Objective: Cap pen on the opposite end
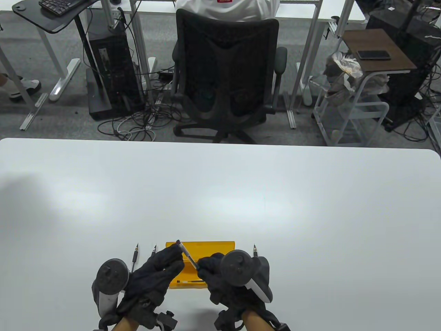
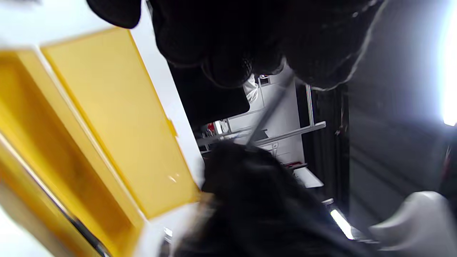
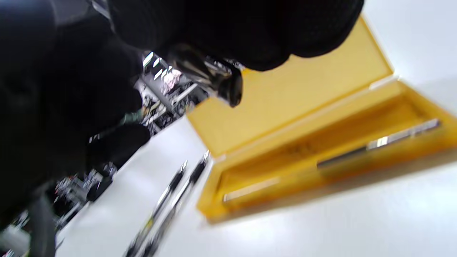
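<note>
The white desk [image 1: 220, 193] carries all work items near its front edge. Beyond its far edge stands a black office chair [image 1: 225, 74], with a computer tower [image 1: 112, 69] on the floor to its left and a small side table [image 1: 377, 50] bearing a phone to its right.

An open yellow case [image 1: 206, 249] sits between the two hands, its lid laid back flat toward the far side. In the right wrist view a dark pen-like tool [image 3: 378, 144] lies lengthwise in the case's tray.

The left hand [image 1: 155, 276] is raised over the left part of the case; its fingertips pinch the upper end of the pen [image 1: 187, 257]. The right hand [image 1: 224, 279] is over the right part of the case, its fingers closed on the pen's lower end. The pen is thus held in the air above the case by both grips, slanting from upper left down to lower right. Whether a cap is seated on either end cannot be told; the wrist views are blurred.

Two slim dark tools [image 1: 135, 257] lie on the desk just left of the case, partly under the left hand. One more tool [image 1: 255, 250] lies just right of the case, beside the right hand's tracker.
</note>
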Action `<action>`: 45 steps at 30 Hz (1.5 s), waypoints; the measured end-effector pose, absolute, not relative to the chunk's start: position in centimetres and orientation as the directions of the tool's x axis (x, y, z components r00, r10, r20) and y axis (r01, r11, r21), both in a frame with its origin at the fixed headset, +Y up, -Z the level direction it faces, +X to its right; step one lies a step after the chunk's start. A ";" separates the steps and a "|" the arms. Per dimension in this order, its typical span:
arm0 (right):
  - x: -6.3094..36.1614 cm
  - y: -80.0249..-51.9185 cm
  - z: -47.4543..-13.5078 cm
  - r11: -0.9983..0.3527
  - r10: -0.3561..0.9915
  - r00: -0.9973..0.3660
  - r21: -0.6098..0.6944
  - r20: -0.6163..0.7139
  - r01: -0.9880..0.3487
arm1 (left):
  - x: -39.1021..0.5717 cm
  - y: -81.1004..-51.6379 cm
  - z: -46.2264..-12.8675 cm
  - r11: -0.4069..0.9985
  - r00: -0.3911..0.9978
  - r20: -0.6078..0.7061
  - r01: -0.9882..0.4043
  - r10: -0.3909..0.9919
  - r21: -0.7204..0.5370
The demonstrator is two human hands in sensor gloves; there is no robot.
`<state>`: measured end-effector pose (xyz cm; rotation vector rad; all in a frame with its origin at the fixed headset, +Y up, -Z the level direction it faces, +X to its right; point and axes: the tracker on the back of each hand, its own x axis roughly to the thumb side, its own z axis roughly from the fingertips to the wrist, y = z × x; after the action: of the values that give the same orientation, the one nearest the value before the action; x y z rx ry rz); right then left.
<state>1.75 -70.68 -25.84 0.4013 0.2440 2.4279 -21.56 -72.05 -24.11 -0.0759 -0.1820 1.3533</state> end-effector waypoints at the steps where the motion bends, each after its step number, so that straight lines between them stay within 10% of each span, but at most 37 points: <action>1: 1.2 -70.9 -25.7 -0.754 0.649 -0.729 0.313 0.218 -0.578 | -21.6 -72.1 -24.1 0.222 0.208 0.094 -0.960 0.974 -0.172; 11: 1.1 -71.8 -26.1 -0.442 0.866 -0.497 0.543 0.052 -0.714 | -24.2 -72.2 -24.4 0.155 0.148 0.115 -0.987 0.982 -0.050; 16: 1.6 -71.9 -26.3 -0.402 0.896 -0.444 0.429 0.003 -0.809 | -23.6 -72.2 -24.2 0.019 0.003 0.102 -0.988 0.995 -0.156; 21: 1.0 -72.4 -25.8 -0.498 0.844 -0.530 0.481 0.078 -0.722 | -23.6 -71.9 -24.3 0.243 0.230 0.143 -0.966 0.963 -0.082; 27: 1.1 -69.9 -24.8 -0.689 0.725 -0.618 0.345 0.305 -0.638 | -29.2 -71.5 -24.9 0.099 0.117 0.069 -0.970 0.991 0.223; 39: 3.6 -69.8 -25.5 -0.536 0.836 -0.501 0.134 0.223 -0.834 | -24.2 -68.5 -23.1 0.802 0.777 0.442 -0.567 0.447 0.186; 45: 3.2 -69.7 -25.0 -0.598 0.786 -0.559 0.095 0.262 -0.796 | -22.4 -68.3 -22.6 0.911 0.841 0.492 -0.361 0.225 0.200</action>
<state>3.19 -69.72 -25.04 0.3460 -0.0425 2.1849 -22.45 -68.33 -22.65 0.2930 -0.4798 0.3145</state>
